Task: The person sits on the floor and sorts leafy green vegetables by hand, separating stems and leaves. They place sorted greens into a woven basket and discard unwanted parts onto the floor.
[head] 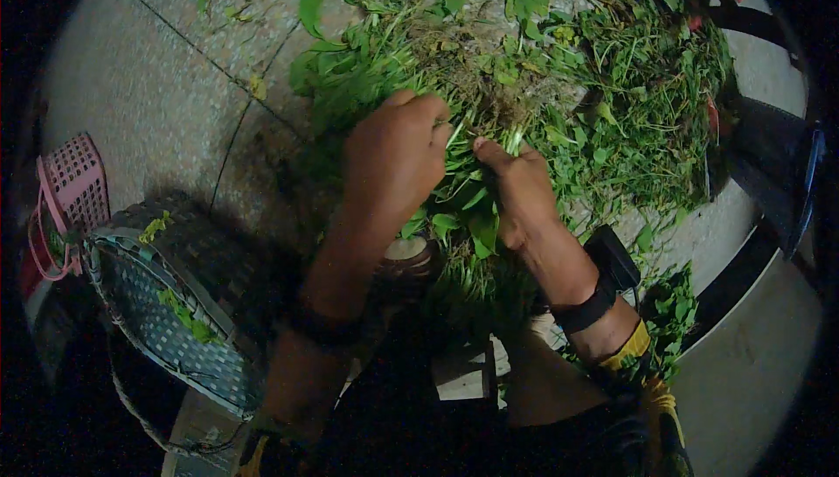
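Note:
Stems of leafy green plants are pinched in my right hand (521,178), between thumb and fingers, with pale stem bases and fine roots (511,100) just above. Close on its left, my left hand (400,149) has its fingers curled in at a pale stem; whether it grips the stem cannot be made out. Both hands are over a heap of green plants (367,64) on the speckled floor. Broad leaves (484,224) hang below my right hand, and more plants with pale stems (472,267) lie nearer my body.
A larger pile of loose greens (649,103) spreads to the right. At the lower left a woven basket (177,319) lies tipped, with a few leaves in it, beside a pink perforated plastic basket (75,182). Some leafy plants (675,313) lie at the right, by my forearm.

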A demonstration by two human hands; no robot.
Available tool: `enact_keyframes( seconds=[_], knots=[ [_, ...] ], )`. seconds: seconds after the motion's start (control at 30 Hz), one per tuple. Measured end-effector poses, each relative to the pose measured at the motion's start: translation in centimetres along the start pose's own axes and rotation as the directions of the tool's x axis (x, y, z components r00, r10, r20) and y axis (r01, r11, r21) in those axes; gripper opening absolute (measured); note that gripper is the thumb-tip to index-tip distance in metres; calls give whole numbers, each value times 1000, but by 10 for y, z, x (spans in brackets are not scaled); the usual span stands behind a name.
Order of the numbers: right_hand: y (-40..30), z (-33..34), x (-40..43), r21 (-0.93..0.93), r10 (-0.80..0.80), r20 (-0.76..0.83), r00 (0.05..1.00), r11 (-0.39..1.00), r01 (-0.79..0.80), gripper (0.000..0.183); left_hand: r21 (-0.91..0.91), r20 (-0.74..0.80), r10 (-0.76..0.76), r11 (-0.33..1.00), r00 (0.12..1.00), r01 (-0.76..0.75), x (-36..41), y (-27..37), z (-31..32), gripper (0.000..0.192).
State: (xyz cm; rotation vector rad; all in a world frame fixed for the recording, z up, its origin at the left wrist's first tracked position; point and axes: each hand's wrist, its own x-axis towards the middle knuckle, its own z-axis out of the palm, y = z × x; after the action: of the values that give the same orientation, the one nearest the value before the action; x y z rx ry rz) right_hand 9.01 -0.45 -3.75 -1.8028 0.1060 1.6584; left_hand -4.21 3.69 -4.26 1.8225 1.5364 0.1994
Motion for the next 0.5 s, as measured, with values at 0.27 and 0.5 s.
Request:
enact_keyframes(
  seconds=[0.27,0.5],
  knots=[
    [11,-12,12,6,22,4,1000,1000,-22,21,85,40,-32,996,999,29,3,3,23,17],
    [11,-12,12,-36,74,-24,997,997,-74,26,-160,220,-137,972,966,174,5,-11,24,10]
  ],
)
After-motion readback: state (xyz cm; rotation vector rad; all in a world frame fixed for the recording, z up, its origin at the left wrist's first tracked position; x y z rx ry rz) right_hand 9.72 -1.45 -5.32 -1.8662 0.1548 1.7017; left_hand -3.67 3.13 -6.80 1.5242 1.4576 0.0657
